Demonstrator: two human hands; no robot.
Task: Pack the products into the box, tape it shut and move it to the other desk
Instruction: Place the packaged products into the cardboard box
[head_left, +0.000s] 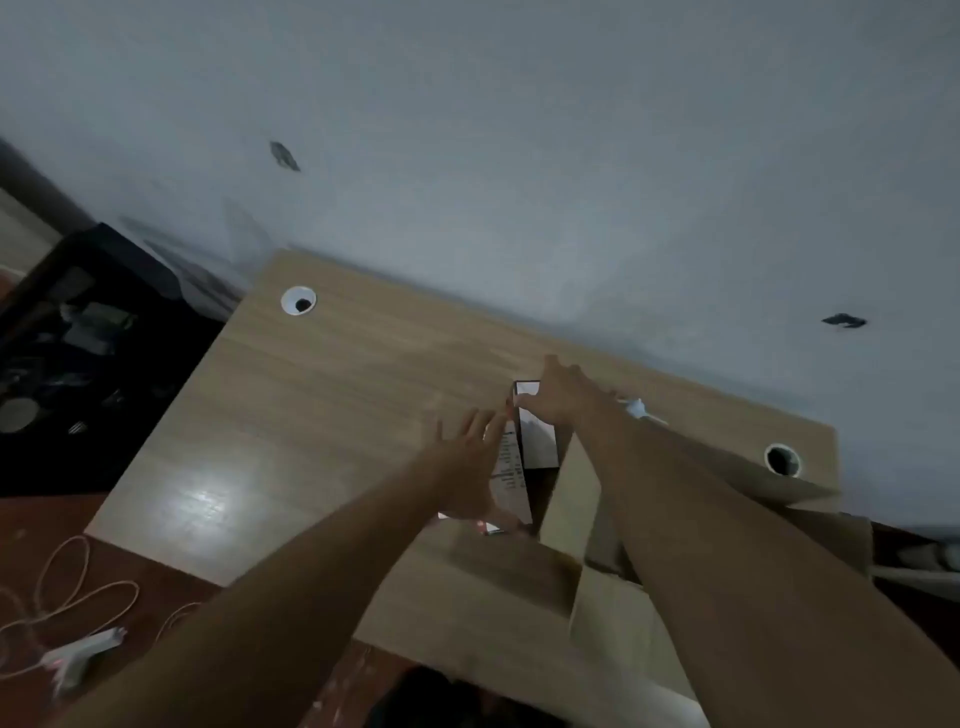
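Wooden desk (322, 395), cardboard box (483, 592), product cartons (537, 441)

- Two hands: the left hand (470, 470) and the right hand (563, 392).
- One wooden bench (332, 395), with two round cable holes (298, 300).
- Two product cartons (537, 441), side by side.
- One open cardboard box (493, 597).
- One black case (88, 353) beside the bench.

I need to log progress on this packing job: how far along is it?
Early. Nothing looks finished: the cardboard box has its flaps open and untaped on the desk. In hand: the right hand and left hand are on tall product cartons beside it. Left: packing, taping, moving.
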